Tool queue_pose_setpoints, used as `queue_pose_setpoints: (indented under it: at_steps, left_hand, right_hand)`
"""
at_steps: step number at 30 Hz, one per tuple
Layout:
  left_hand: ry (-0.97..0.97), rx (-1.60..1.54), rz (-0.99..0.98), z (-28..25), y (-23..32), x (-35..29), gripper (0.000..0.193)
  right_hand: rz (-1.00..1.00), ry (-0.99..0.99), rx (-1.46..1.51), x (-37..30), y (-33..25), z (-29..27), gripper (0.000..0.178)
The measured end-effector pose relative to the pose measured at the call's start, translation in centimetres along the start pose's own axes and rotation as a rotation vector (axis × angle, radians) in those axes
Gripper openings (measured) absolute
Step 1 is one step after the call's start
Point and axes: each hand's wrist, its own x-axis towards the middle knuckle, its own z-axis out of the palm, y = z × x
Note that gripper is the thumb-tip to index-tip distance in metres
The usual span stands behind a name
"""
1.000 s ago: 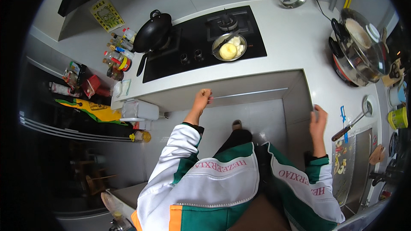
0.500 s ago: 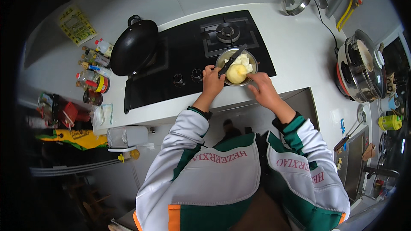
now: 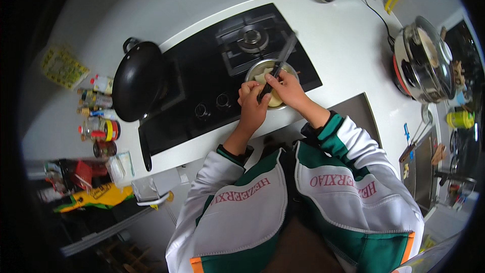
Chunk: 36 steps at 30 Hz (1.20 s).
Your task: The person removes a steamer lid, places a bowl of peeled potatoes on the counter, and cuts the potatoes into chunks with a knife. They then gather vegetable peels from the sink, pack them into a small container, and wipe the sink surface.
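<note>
One knife (image 3: 278, 66) sits between my hands above the near right of the stove, its dark handle over a metal bowl (image 3: 251, 69) and its blurred blade pointing far and right, past the rim. My right hand (image 3: 289, 91) has its fingers closed over the handle; my left hand (image 3: 251, 106) pinches the near end between thumb and fingers. Under them, the pale pieces (image 3: 261, 77) look already cut, while a rounder yellowish piece (image 3: 276, 101), mostly hidden, seems not yet cut up; I cannot tell how much is covered. The blade touches none of this food that I can see, so I judge no cut is being made now. Farther left, a black wok (image 3: 135, 81) stands on the stove (image 3: 187, 126), and a glass-lidded pot (image 3: 411, 71) is on the right of the tabletop (image 3: 333, 40). As for writing, red capitals cross my jacket (image 3: 237, 207), clear enough to read; dark print marks a yellow bag (image 3: 91, 197) at near left; the yellow sheet (image 3: 64, 68) on the left wall and the labels on the bottles (image 3: 101, 129) are too blurred.
</note>
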Motion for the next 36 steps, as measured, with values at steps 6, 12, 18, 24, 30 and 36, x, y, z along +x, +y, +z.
queue_pose_setpoints:
  at_steps: [6,12,18,24,30,36]
  left_hand:
    - [0.205,0.193,-0.085,1.3,-2.9,0.4,0.045]
    - [-0.11,-0.51,-0.871,1.6,-6.6,0.9,0.032]
    - [-0.112,-0.355,-0.785,4.0,-3.1,2.2,0.02]
    - [-0.407,-0.464,-0.731,11.6,4.5,5.3,0.02]
    - [-0.657,-0.434,-0.62,23.0,12.5,6.2,0.016]
    - [-0.915,-0.429,-0.531,33.4,18.4,4.9,0.015]
  right_hand:
    - [0.055,0.191,0.405,-0.6,0.9,-4.4,0.022]
    - [0.037,0.332,-0.125,-6.9,3.5,-14.3,0.022]
    - [0.064,0.577,-0.372,-15.7,8.1,-22.3,0.018]
    - [0.195,0.936,-0.403,-26.5,11.1,-30.1,0.02]
    - [0.293,1.206,-0.622,-36.1,13.7,-35.5,0.023]
    - [0.365,1.313,-0.633,-41.9,15.6,-37.3,0.032]
